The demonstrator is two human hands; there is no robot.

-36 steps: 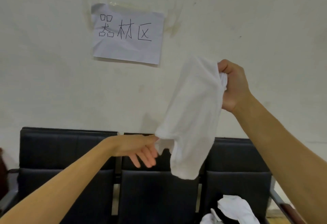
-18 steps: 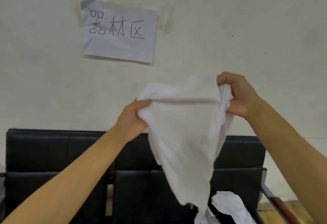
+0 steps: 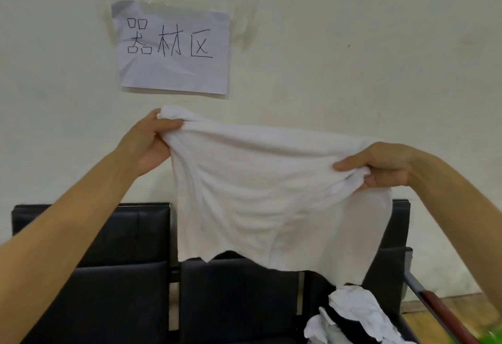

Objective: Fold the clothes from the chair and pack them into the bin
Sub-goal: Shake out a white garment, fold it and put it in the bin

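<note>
Left hand (image 3: 148,141): grips the white garment (image 3: 271,197) at its 10 o'clock corner.
Right hand (image 3: 380,165): pinches bunched cloth at 3 o'clock.
Garment: spread in the air before the black chairs (image 3: 108,275).
Clothes pile (image 3: 353,316): on the seat at 5 o'clock.
Paper sign (image 3: 173,47): on the wall at 11 o'clock.

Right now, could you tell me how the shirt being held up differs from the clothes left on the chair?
The shirt hangs spread between the left hand and right hand; the clothes lie crumpled on the chair. The shirt is all white; the clothes include dark fabric. Both remain unfolded.
</note>
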